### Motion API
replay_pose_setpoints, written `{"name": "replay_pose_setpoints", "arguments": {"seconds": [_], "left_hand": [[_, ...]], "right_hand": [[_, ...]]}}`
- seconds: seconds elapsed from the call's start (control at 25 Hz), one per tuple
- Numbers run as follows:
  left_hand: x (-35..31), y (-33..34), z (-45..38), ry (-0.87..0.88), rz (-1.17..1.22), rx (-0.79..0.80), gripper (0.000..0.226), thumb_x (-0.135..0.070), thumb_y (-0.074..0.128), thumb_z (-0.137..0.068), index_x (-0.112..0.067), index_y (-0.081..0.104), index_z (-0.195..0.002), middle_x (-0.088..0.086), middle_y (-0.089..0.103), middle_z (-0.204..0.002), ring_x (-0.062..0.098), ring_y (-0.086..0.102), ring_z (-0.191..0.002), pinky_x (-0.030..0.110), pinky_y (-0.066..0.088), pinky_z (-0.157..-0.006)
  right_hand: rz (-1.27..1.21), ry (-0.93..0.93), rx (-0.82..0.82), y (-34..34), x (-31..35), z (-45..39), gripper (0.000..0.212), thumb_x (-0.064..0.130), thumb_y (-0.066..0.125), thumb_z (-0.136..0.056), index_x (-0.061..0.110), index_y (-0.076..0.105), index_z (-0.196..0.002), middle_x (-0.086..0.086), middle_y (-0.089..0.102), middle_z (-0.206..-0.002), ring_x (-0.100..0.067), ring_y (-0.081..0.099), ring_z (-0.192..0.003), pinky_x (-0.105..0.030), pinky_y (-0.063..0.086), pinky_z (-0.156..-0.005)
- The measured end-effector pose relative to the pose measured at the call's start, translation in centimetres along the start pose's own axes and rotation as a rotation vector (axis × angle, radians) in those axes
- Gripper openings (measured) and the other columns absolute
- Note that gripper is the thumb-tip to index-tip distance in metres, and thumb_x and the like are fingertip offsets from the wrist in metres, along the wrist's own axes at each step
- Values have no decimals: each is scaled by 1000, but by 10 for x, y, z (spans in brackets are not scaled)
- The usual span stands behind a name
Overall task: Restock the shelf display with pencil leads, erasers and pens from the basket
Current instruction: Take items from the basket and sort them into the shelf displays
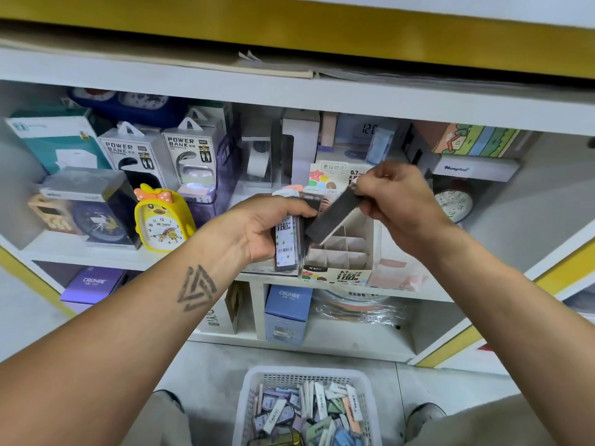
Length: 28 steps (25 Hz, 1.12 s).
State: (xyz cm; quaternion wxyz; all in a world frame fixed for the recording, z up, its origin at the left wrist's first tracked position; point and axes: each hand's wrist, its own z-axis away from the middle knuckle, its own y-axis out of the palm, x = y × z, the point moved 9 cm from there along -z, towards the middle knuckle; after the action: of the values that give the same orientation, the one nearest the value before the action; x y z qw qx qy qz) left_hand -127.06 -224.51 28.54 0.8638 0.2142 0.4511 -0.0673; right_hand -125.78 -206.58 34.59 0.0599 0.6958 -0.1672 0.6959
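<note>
Pencil lead cases [287, 239]: your left hand [257, 231] has fingers curled tight round a small stack, held just left of the divided display box [346, 249]. Your right hand [397, 196] pinches the top end of one dark case [331, 217] between thumb and fingertips, tilted over the box's compartments. Basket [254, 394] of stock sits on the floor, below the box.
</note>
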Motion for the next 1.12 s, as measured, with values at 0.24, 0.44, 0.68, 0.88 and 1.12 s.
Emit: {"name": "replay_pose_setpoints", "arguments": {"seconds": [0.24,0.44,0.68,0.88,1.12], "left_hand": [[-6,-15,-2,60,-10,-94,19,10,54,-89,-2,65,-98,19,71,-81,26,69,-63,34,58,-61],[-4,-9,-1,49,-39,-81,16,9,55,-89,-1,65,-96,18,72,-76,26,70,-63,36,59,-58],[5,3,1,53,-94,-60,21,9,64,-84,4,66,-104,21,72,-78,30,73,-66,43,61,-61],[3,5,2,89,-68,-36,28,10,69,-80,4,69,-107,23,73,-89,33,74,-72,44,60,-59],[5,19,3,114,-11,62,35,16,62,-80,3,67,-113,29,70,-104,39,72,-86,50,60,-70]], "right_hand": [[310,-127,-18,-20,8,-7,10,5,77,-81,3,67,-83,-6,70,-62,-18,68,-54,-33,56,-59],[496,-207,0,-7,2,-8,13,2,56,-94,11,66,-95,-3,74,-78,-7,74,-67,-28,60,-71],[781,-431,63,16,3,2,11,13,68,-91,18,65,-100,-2,68,-91,-19,65,-78,-32,52,-71],[916,-604,39,26,16,13,16,5,57,-95,4,73,-97,-10,73,-94,-26,67,-83,-34,51,-75],[227,-67,232,31,-8,10,13,15,75,-88,8,69,-97,-9,74,-78,-19,64,-54,-26,50,-49]]}}
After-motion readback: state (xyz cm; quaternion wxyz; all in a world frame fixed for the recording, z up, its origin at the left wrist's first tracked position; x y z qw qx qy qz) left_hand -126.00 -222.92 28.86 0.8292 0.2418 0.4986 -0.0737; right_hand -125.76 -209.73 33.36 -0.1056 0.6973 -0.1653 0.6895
